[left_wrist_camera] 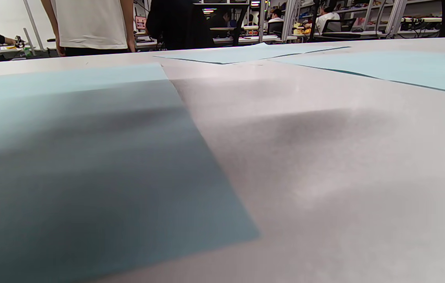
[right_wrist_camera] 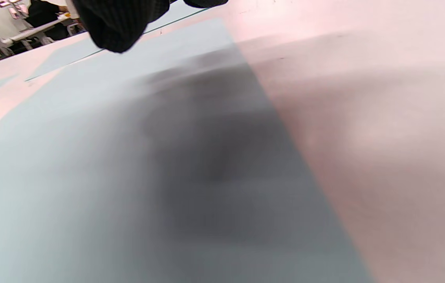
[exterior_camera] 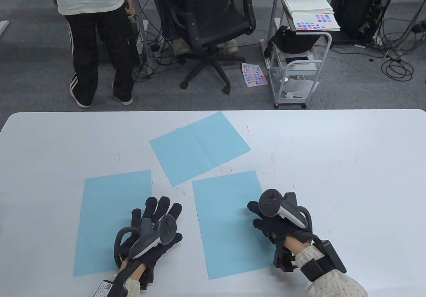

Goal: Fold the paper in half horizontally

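Note:
Three light blue paper sheets lie flat on the white table (exterior_camera: 349, 163). The left sheet (exterior_camera: 106, 217) has my left hand (exterior_camera: 156, 220) lying on its right edge with the fingers spread flat. The middle sheet (exterior_camera: 226, 217) has my right hand (exterior_camera: 263, 217) over its right edge, fingers curled down; I cannot tell if they pinch the paper. The far sheet (exterior_camera: 199, 147) lies tilted, with a crease line down its middle. In the left wrist view the left sheet (left_wrist_camera: 69, 165) fills the left half. In the right wrist view the middle sheet (right_wrist_camera: 108, 177) fills the left, one fingertip (right_wrist_camera: 120, 23) at the top.
Beyond the table's far edge are a standing person (exterior_camera: 93, 37), a black office chair (exterior_camera: 213, 27) and a white cart (exterior_camera: 299, 67) with papers. The table's right part (exterior_camera: 366, 193) is bare white surface.

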The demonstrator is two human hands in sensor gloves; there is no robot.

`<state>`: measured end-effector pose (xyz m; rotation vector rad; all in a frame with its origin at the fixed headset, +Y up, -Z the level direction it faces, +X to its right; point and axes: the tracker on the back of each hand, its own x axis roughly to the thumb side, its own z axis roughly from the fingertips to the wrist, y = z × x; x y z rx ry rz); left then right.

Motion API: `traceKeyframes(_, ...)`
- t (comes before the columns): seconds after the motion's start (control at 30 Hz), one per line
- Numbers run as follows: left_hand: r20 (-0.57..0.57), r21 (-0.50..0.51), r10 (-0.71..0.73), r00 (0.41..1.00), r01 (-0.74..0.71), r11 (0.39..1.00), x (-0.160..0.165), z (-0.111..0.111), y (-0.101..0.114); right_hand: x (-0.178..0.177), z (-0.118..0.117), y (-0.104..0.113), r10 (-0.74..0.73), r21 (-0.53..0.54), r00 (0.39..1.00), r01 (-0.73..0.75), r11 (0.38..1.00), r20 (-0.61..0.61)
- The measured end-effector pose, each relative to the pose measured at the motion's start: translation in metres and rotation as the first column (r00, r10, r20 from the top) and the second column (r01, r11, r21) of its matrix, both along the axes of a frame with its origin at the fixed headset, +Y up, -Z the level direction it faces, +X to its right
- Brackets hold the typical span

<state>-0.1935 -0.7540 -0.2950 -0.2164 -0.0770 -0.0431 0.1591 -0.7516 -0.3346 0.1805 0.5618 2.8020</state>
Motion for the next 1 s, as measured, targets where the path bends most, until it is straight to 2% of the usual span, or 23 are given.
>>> traceKeyframes(0.17,0.005,-0.001,-0.008,1.000,0.008,1.000,0.001,0.000,0.000,0.024,0.019,-0.012,0.052,0.005,0.995,-0.052,0.999,-0.082)
traceKeyframes(0.27,0.004,-0.006,-0.008,1.000,0.008,1.000,0.002,0.001,-0.001,0.030,0.023,-0.019,0.055,-0.037,0.991,-0.060,0.998,-0.119)
traceKeyframes(0.37,0.018,-0.021,-0.004,1.000,0.004,1.000,0.004,0.002,-0.002,0.034,0.025,-0.026,0.020,-0.069,0.991,-0.030,0.997,-0.132)
traceKeyframes(0.47,0.035,-0.031,-0.009,0.999,0.010,0.999,0.006,0.001,-0.004,0.036,0.030,-0.032,0.072,-0.073,0.987,-0.083,0.994,-0.142)
traceKeyframes(0.7,0.041,-0.050,-0.013,0.999,0.015,0.999,0.009,0.001,-0.006,0.036,0.032,-0.034,0.074,-0.098,0.988,-0.088,0.991,-0.136)
traceKeyframes(0.9,-0.001,-0.104,-0.012,1.000,0.012,0.995,0.014,-0.014,-0.002,0.036,0.031,-0.033,0.075,-0.109,0.990,-0.088,0.990,-0.123)
traceKeyframes(1.0,-0.010,-0.119,-0.002,1.000,0.000,0.993,0.020,-0.029,0.005,0.037,0.030,-0.033,0.075,-0.113,0.990,-0.089,0.990,-0.123)
